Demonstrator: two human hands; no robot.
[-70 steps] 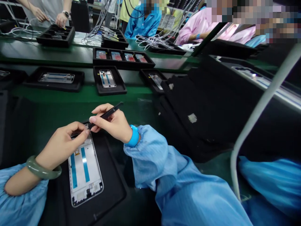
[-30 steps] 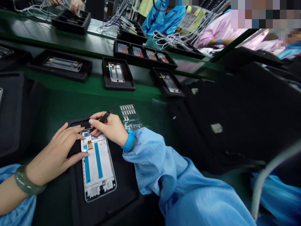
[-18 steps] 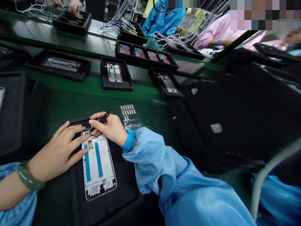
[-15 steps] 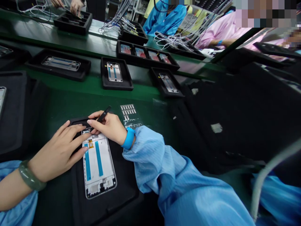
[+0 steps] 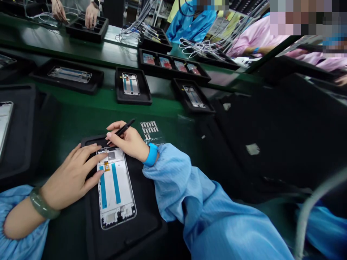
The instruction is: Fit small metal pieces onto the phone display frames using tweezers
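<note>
A phone mid-frame (image 5: 123,193) with two blue adhesive strips and a small orange flex cable (image 5: 106,166) lies in a black foam tray (image 5: 148,216). My left hand (image 5: 74,173) rests with fingers spread over the frame's upper left edge, its fingertips touching the frame. Pinched in my right hand (image 5: 130,142) is a pair of black tweezers (image 5: 125,127), tilted, with the tips close to the frame's top edge. Just beyond my right wrist, rows of small pale stickers (image 5: 149,128) lie on a clear sheet.
More phone frames sit in black trays along the back: a left one (image 5: 70,74), a middle one (image 5: 131,84) and a right one (image 5: 194,96). Another frame (image 5: 4,122) lies at far left. Black foam (image 5: 284,144) fills the right side. Across the bench, co-workers' hands (image 5: 91,16) work over a tray.
My right hand has lifted slightly up and right, drawing the tweezers away from the frame's top. My left hand stays on the frame.
</note>
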